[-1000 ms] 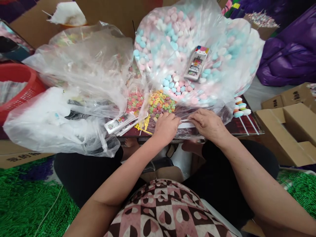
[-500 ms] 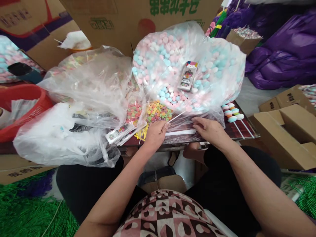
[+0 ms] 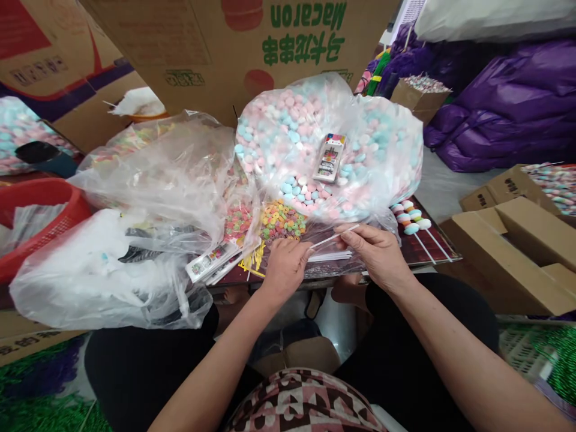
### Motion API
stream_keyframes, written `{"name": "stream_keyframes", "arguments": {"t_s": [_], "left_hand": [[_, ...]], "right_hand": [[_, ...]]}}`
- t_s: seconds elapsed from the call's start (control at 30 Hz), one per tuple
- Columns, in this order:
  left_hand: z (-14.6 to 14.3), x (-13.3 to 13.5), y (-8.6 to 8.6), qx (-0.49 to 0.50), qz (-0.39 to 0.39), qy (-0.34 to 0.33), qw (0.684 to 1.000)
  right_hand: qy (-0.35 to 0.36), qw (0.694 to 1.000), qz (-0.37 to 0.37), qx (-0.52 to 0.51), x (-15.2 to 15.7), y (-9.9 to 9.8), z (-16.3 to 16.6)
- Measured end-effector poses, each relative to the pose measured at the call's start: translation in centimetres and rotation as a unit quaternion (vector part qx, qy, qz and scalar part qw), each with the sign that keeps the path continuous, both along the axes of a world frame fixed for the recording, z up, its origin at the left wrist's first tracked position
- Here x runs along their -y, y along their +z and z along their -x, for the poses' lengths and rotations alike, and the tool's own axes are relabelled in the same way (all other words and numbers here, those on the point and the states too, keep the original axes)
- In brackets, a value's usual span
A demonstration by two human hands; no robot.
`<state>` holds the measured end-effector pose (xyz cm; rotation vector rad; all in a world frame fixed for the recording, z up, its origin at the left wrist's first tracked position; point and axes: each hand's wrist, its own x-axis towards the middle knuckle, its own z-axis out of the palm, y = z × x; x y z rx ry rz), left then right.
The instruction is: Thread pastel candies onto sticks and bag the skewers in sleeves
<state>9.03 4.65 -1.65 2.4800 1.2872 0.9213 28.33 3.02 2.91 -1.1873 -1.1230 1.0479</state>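
Note:
My left hand [image 3: 285,268] is closed round one end of a thin white lollipop stick [image 3: 324,240], which slants up to the right. The thumb and fingers of my right hand [image 3: 375,252] pinch its other end; whether a sweet is between them I cannot tell. Below the stick, more white sticks [image 3: 330,256] lie on clear plastic at the table's front edge. Just beyond my left hand is a heap of small ring candies [image 3: 282,219]. Behind sits a large clear bag of pink, blue and white marshmallows [image 3: 288,126]. Right of my right hand lie marshmallow skewers [image 3: 411,217] on sticks.
A small printed packet [image 3: 330,158] rests on the marshmallow bag. To the left are clear plastic bags [image 3: 157,174], printed wrappers [image 3: 213,259] and a red basket [image 3: 67,201]. A tall carton [image 3: 216,60] stands behind, and an open cardboard box [image 3: 477,240] is at the right.
My right hand has moved left and closed on the far end of the stick in my left hand. The stick has come lower, and the whole view has shifted slightly.

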Motion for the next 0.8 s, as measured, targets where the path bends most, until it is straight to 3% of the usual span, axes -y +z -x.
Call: {"name": "stream_keyframes", "arguments": {"t_s": [0.27, 0.47, 0.53, 0.6, 0.7, 0.8], "left_hand": [[0.1, 0.0, -0.6, -0.011, -0.008, 0.006, 1.000], [-0.5, 0.5, -0.1, -0.007, 0.003, -0.029, 1.000], [-0.6, 0.6, 0.4, 0.016, 0.033, -0.061, 0.997], [-0.5, 0.3, 1.0, 0.059, 0.062, -0.071, 0.994], [-0.3, -1.9, 2.2, 0.113, 0.055, -0.030, 0.992], [-0.1, -5.6, 3.4, 0.107, 0.007, 0.031, 0.994]], "right_hand": [[-0.048, 0.999, -0.009, 0.001, 0.4, 0.2, 0.1], [0.012, 0.996, -0.041, 0.073, 0.6, 0.3, 0.2], [0.010, 0.998, -0.036, 0.045, 0.5, 0.6, 0.2], [-0.044, 0.998, -0.039, -0.013, 0.3, 0.9, -0.2], [-0.127, 0.985, -0.054, -0.107, -0.6, 1.3, -1.4], [-0.140, 0.970, -0.059, -0.189, -1.7, 1.5, -3.1]]}}
